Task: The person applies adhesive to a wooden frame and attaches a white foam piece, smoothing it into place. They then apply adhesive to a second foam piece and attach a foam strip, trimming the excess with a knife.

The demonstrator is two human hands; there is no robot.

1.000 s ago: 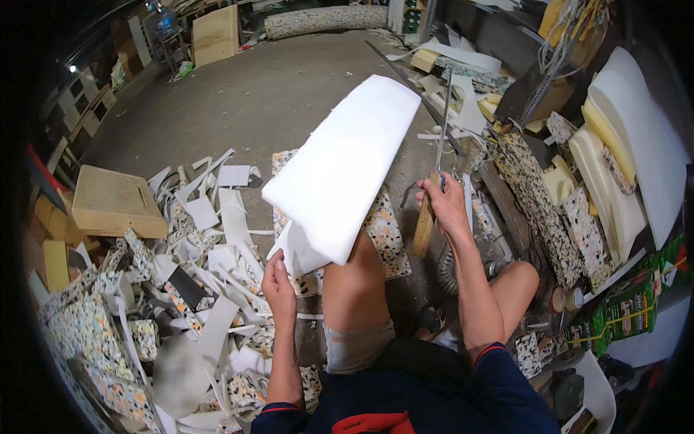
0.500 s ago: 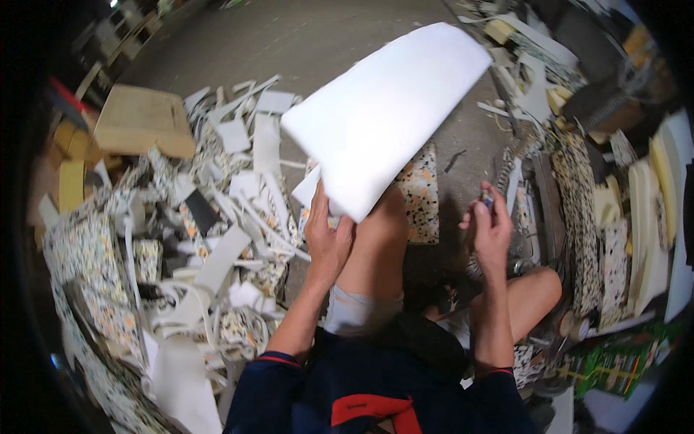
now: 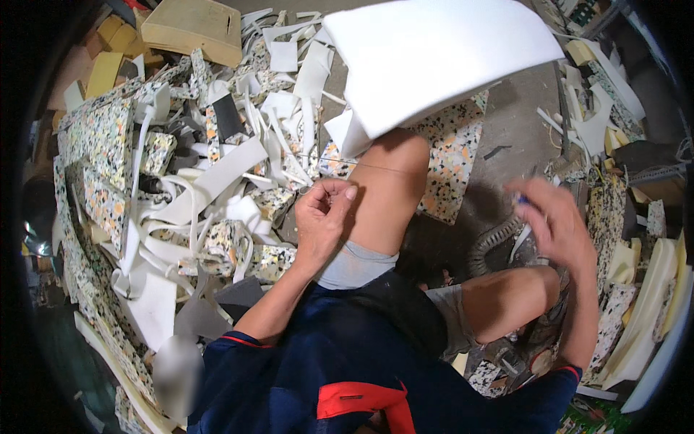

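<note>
A large white foam piece (image 3: 441,61) with a curved edge leans beyond my raised knee, above a speckled foam board (image 3: 452,173). My left hand (image 3: 322,220) is beside that knee, thumb and fingers pinched together; whatever is between them is too small to make out. A thin dark thread or wire (image 3: 361,164) crosses just above the knee, its ends unclear. My right hand (image 3: 557,220), blurred by motion, is out to the right with its fingers curled around a small blue thing (image 3: 521,199), mostly hidden.
White and speckled foam offcuts (image 3: 217,181) are heaped at my left. A beige foam block (image 3: 191,32) sits at the far left. A coiled grey hose (image 3: 491,242) lies beneath my right hand. Long foam strips (image 3: 647,311) stand along the right side.
My left hand has let go of the white foam piece and drawn back, fingers now pinched. My right hand has swung outward to the right. The view has shifted, showing more of my lap.
</note>
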